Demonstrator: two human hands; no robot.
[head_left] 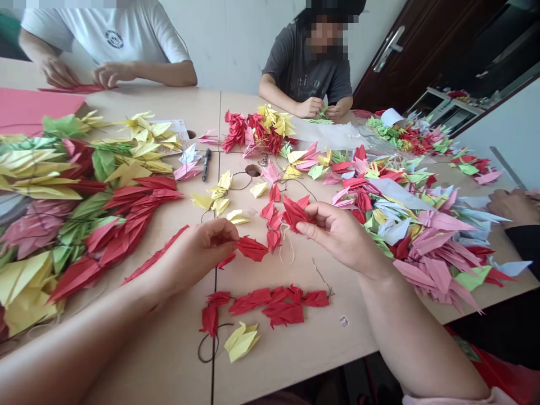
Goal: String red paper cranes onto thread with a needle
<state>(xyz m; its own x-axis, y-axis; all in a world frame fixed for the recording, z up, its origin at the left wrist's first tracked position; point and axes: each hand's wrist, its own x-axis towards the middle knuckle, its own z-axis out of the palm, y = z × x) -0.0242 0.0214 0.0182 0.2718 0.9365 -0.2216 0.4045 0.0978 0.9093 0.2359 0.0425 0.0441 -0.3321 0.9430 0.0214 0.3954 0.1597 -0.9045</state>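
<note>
While the table (160, 349) carries a multicoloured paper heap (135, 216) at nine o'clock and a second heap (439, 228) at three, the left hand (206, 243), toward eight, pinches a red piece (253, 249) with fingers (225, 228) together; the right hand (337, 228), toward four, likewise pinches another red piece (294, 212); loose red pieces (253, 301) lie at six.

Table (295, 354): we see a pale top, a dark seam running down it left of centre.
Red folds (282, 315): we have a row at lower centre.
Yellow fold (241, 342): we find it just below them.
Black pen (206, 166): we spot it upper left of centre.
Multicoloured heaps: we count large ones at left (122, 211) and right (439, 242).
</note>
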